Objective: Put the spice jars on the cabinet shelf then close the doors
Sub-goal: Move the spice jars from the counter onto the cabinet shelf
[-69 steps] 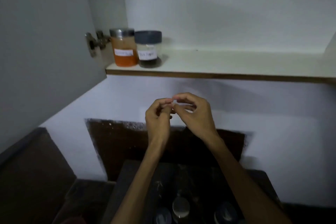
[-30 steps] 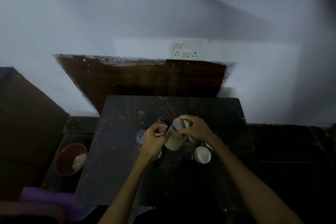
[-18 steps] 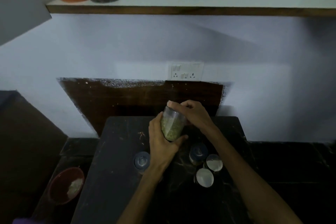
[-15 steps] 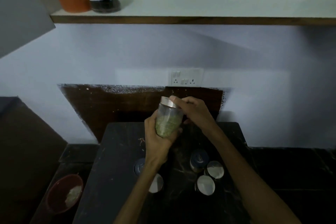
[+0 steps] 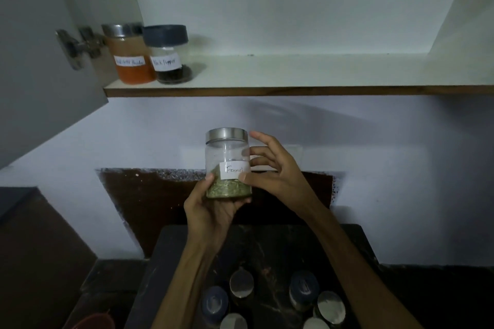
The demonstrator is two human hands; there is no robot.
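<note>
— Two jars stand on the cabinet shelf (image 5: pixel 294 72) already, at its left end: an orange-filled jar (image 5: pixel 131 59) with a metal lid and, touching it on the right, a dark-lidded jar (image 5: pixel 168 57) labelled black pepper

— And the fennel jar (image 5: pixel 227 163)?

— Upright in the air, below the shelf and above the counter (image 5: pixel 267 243). The left hand (image 5: pixel 211 211) cups its base, thumb on the glass; that grip holds the jar. The right hand (image 5: pixel 270 171) touches its side with thumb and loosely spread fingers

— What's on the counter?

— Several more jars (image 5: pixel 303 288), seen from above, some with metal lids, some with dark ones

— The doors?

— Open: the left door (image 5: pixel 40 61) swings out beside the shelf
</note>
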